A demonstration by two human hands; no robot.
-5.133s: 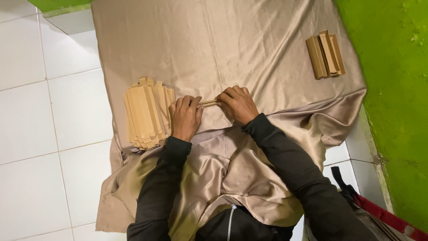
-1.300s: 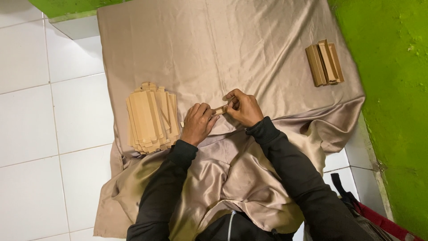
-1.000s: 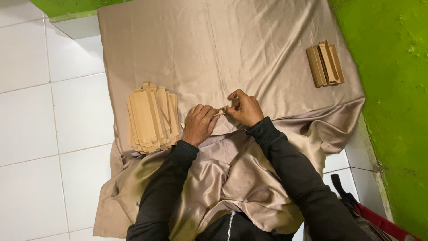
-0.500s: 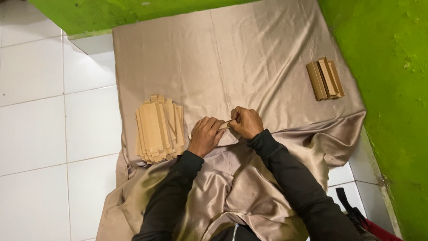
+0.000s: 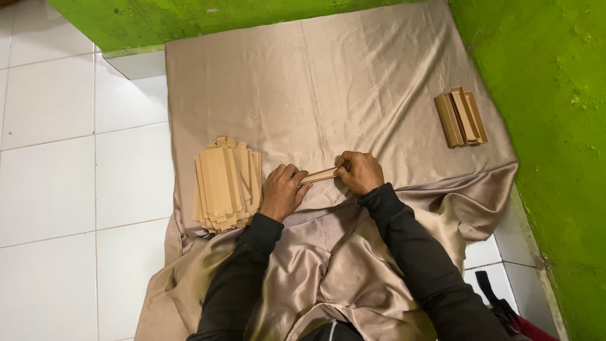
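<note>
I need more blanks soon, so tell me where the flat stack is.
In the head view the flat stack lies on the cloth, just outside the left hand, near the cloth's edge by the white tiles.

cloth (image 5: pixel 328 82): plain shiny beige | cardboard strips (image 5: pixel 226 183): tan | wall (image 5: pixel 543 95): mottled green | floor tiles (image 5: pixel 69 177): white | sleeves (image 5: pixel 416 265): black

Even, bright overhead light, soft sheen on the satin cloth (image 5: pixel 353 95), sharp focus, faint shadows.
</note>
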